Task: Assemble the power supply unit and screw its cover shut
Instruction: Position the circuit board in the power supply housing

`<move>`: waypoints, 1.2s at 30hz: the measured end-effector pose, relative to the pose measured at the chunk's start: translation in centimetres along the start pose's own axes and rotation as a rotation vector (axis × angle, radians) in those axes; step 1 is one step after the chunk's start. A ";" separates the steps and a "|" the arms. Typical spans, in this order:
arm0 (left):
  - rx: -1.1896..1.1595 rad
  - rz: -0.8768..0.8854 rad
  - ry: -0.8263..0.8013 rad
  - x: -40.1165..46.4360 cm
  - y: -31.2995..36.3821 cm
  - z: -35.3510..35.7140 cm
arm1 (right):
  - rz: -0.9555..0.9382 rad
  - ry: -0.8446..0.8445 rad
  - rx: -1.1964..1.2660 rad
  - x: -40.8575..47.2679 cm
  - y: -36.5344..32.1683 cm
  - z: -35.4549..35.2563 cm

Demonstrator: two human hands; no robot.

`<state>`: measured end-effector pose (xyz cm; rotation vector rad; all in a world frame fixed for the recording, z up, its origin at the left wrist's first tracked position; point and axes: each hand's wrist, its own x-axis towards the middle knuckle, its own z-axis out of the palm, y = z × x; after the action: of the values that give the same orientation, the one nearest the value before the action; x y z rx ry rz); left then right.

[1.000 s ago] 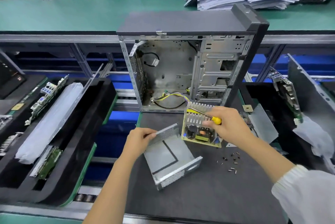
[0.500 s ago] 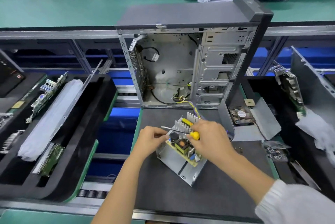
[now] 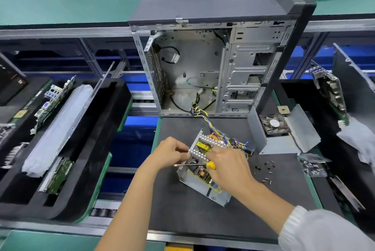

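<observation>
Left hand pinching the near-left edge of the green circuit board with silver heat-sink fins. Seated now in the tilted grey metal power-supply tray on the dark worktop. Right hand pressing on the board, yellow-handled screwdriver gripped in it. Farther right, loose small dark screws and the bent grey metal cover with fan, lying apart. Judged early: board placed, fastening and covering left.
</observation>
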<state>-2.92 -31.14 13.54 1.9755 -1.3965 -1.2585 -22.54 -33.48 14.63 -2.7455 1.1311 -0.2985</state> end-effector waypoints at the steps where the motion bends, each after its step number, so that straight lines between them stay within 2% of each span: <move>1: -0.019 0.008 -0.052 -0.3 0.0 -0.1 | 0.001 -0.004 0.011 -0.2 0.1 -0.1; 5: -0.178 0.003 -0.203 -1.2 0.0 -0.5 | 0.026 0.017 0.070 -0.6 -0.2 -0.1; 8: -0.274 -0.048 -0.208 -1.6 0.4 -0.6 | 0.018 0.057 0.083 -0.9 -0.4 0.4; 14: -0.338 -0.035 -0.196 -1.4 -0.2 -0.4 | -0.016 -0.106 -0.222 -0.3 -0.4 1.8; 17: -0.333 0.004 -0.183 -1.1 -0.6 -0.3 | -0.056 -0.229 -0.226 0.5 -0.6 3.0; 21: -0.272 0.030 -0.059 -0.3 -1.1 0.5 | -0.042 -0.276 -0.209 1.0 -1.0 2.6; 24: -0.069 0.084 0.067 0.6 -1.3 0.9 | -0.035 -0.312 -0.232 0.6 -1.4 2.7; 27: 0.059 0.150 0.089 1.1 -1.2 1.0 | -0.057 -0.351 -0.276 0.5 -1.6 2.6; 31: 0.144 0.197 0.066 2.3 -0.5 0.7 | -0.093 -0.373 -0.264 1.6 -0.4 0.8; 36: 0.175 0.259 -0.114 3.9 0.9 -0.1 | 0.163 -0.184 -0.068 4.0 6.8 -2.2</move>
<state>-2.92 -34.99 12.55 1.7802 -1.8071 -1.1801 -24.88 -41.28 15.77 -2.6488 1.3253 0.0133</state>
